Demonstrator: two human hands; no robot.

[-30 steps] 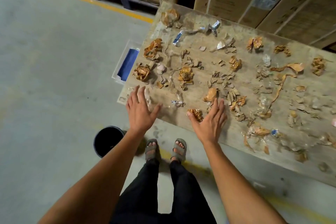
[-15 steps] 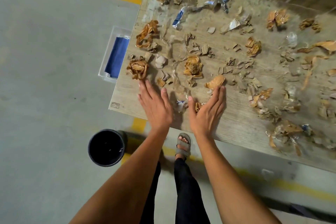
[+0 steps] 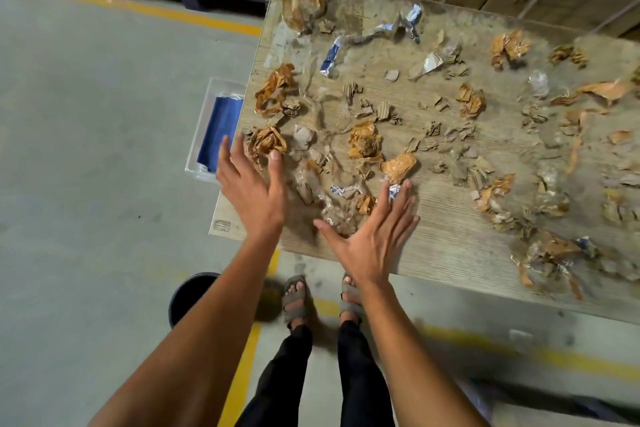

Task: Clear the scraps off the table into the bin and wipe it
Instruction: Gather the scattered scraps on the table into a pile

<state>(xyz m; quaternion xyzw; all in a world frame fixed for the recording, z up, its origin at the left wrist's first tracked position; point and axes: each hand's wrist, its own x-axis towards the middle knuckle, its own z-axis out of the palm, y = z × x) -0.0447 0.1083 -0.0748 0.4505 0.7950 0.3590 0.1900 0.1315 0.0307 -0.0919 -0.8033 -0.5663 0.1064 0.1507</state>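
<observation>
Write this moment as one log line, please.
step: gathering scraps | left hand: open | right hand: open | scraps: on table | bin: floor, left

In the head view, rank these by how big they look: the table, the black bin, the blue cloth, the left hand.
1. table, by far.
2. black bin, though the left arm covers part of it.
3. left hand and blue cloth look alike; the hand is nearer the camera, so unranked.

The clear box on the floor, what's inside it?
A blue cloth lies in the box. The table and left hand cover its right side.
</observation>
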